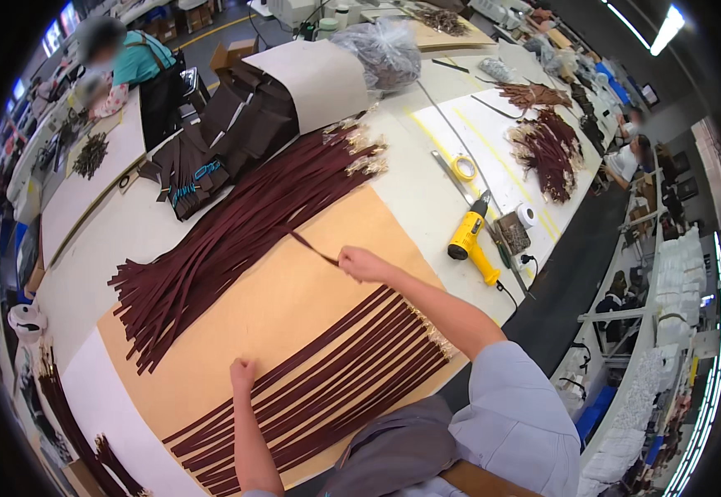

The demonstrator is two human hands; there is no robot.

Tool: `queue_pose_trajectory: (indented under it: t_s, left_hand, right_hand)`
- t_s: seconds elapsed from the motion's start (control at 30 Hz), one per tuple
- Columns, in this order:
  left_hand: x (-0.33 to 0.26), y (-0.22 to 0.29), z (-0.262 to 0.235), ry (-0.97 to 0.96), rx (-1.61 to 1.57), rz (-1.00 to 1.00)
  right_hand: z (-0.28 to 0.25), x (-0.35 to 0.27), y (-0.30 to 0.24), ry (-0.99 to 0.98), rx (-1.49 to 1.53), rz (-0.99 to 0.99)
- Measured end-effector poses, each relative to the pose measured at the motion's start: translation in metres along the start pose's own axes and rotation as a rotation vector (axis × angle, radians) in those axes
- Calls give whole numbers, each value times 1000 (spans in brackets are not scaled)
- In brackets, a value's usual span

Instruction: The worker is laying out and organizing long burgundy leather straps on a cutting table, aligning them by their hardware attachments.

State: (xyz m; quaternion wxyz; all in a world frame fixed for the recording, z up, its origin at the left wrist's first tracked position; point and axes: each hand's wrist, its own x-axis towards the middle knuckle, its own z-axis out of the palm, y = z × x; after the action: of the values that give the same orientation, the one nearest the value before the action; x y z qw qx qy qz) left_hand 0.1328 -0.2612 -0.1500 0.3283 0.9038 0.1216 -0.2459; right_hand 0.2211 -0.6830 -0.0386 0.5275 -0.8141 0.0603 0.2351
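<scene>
My right hand point(362, 263) is closed on one end of a dark maroon strap point(314, 246), which runs up and left to a large pile of similar straps point(236, 224). My left hand point(244, 375) is closed above the tan paper sheet point(294, 319); whatever its fingers hold, if anything, is hidden. Below my hands, several maroon straps point(319, 377) lie side by side in a slanting row on the sheet. Gold-coloured pieces point(431, 327) show at the row's right ends, and similar ones point(367, 149) at the pile's far end.
A yellow heat gun point(472, 236), a tape roll point(463, 168) and a metal ruler point(451, 178) lie to the right. Dark brown pieces point(253, 103) and a clear plastic bag point(381, 54) are at the back. More straps point(547, 153) lie far right. A person point(133, 62) works at far left.
</scene>
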Motion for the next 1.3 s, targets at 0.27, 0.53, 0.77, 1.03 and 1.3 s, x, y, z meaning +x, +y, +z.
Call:
queue_pose_trajectory:
  t_s: [0.27, 0.53, 0.77, 1.03, 1.3]
  left_hand:
    - [-126, 216, 80, -798, -1411, 111]
    - [-194, 220, 38, -853, -1622, 395]
    - [-208, 204, 19, -500, -1049, 371]
    - [-230, 163, 46, -776, -444, -11]
    - [-287, 348, -84, -788, -1300, 1013]
  right_hand:
    - [62, -213, 19, -288, 542, 133]
    - [36, -278, 28, -344, 542, 57]
    - [36, -296, 34, -324, 427, 78]
    - [64, -300, 65, -319, 324, 174]
    - [81, -303, 74, -335, 133, 162]
